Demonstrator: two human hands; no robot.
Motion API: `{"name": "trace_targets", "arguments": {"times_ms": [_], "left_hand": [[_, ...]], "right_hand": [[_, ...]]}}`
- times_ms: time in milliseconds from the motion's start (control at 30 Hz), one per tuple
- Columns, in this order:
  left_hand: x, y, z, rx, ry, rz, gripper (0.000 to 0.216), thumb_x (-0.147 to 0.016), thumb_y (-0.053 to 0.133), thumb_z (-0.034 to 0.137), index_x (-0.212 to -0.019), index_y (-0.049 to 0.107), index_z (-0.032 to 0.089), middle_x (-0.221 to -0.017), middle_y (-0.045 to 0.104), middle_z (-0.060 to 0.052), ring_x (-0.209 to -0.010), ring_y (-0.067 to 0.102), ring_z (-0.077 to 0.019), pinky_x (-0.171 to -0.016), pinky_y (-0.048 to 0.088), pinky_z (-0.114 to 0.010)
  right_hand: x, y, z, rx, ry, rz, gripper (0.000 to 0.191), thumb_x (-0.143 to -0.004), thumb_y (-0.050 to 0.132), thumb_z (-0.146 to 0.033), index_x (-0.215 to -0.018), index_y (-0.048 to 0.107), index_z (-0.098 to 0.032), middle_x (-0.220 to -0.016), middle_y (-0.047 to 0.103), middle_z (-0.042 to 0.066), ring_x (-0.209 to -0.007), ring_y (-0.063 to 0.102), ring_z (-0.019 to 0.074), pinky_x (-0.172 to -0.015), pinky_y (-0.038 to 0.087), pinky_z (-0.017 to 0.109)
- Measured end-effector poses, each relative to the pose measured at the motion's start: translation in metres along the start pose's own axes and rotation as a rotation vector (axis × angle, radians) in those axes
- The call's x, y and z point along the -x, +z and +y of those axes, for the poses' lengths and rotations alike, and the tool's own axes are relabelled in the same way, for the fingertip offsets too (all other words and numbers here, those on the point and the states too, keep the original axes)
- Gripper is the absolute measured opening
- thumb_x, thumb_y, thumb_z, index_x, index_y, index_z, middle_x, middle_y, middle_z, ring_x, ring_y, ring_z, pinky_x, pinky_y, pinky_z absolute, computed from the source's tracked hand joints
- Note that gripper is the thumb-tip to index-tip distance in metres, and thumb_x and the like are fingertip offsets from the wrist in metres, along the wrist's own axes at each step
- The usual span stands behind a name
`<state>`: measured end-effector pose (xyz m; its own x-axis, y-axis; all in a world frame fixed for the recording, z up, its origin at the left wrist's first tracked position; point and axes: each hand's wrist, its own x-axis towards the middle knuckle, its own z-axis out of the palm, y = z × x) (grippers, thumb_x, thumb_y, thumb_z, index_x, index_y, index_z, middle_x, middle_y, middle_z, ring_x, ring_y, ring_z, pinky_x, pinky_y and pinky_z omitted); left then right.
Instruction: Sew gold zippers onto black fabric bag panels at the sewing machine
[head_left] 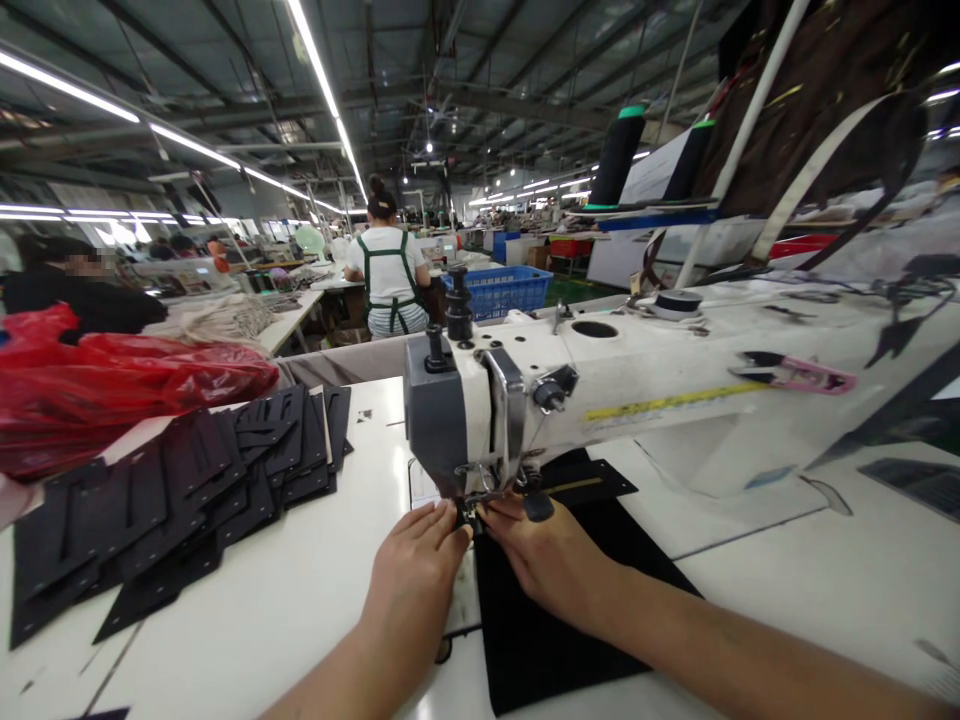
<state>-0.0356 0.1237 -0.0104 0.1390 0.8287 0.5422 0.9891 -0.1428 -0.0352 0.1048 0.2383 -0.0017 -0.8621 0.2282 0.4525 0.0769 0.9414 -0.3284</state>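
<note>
A black fabric panel (555,650) lies flat on the sewing machine's bed, running under the machine head (457,420). My left hand (416,565) is at the left of the presser foot (471,512), its fingers and thumb drawn together. Whatever they grip is too small and dark to make out. From the right, my right hand (551,560) rests over the panel, its closed fingertips gripping black material close beside the needle area. Behind that hand, a black piece with a slot (611,482) lies on the panel.
Slotted black pieces (217,480) are heaped at left beside a red plastic bag (135,375). Pink-handled snips (814,375) and a yellow measuring tape (667,403) are on the machine arm. Black thread cones (619,160) stand above. A person (388,265) sits ahead near a blue crate (499,290).
</note>
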Motion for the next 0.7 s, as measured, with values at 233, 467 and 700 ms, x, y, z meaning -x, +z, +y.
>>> {"name": "trace_targets", "arguments": {"times_ms": [233,467,700], "left_hand": [[-0.001,0.002,0.001,0.016,-0.07,0.028,0.019,-0.084,0.047,0.009,-0.088,0.064,0.016,-0.1,0.067,-0.011,-0.095,0.063,-0.0236,-0.084,0.051,-0.041],[0.014,-0.018,0.01,-0.063,-0.098,-0.098,0.034,-0.083,0.04,0.009,-0.114,0.055,0.014,-0.12,0.057,-0.013,-0.109,0.055,-0.0243,-0.089,0.046,-0.044],[0.024,-0.026,0.058,0.025,-0.121,-0.214,0.045,-0.083,0.054,0.037,-0.123,0.05,0.017,-0.131,0.046,-0.016,-0.123,0.039,-0.0333,-0.095,0.036,-0.057]], "right_hand": [[0.002,0.008,0.003,0.066,0.048,0.042,0.022,-0.085,0.04,-0.012,-0.094,0.06,-0.016,-0.094,0.064,0.009,-0.099,0.056,0.0199,-0.091,0.042,0.036],[0.034,-0.003,0.008,0.367,0.208,-0.036,0.042,-0.087,0.043,-0.023,-0.124,0.046,-0.004,-0.13,0.046,0.02,-0.123,0.038,0.029,-0.1,0.031,0.051],[0.104,-0.012,-0.035,0.519,0.187,0.006,0.052,-0.089,0.039,-0.029,-0.133,0.034,-0.001,-0.138,0.035,0.018,-0.129,0.03,0.0274,-0.097,0.037,0.047]]}}
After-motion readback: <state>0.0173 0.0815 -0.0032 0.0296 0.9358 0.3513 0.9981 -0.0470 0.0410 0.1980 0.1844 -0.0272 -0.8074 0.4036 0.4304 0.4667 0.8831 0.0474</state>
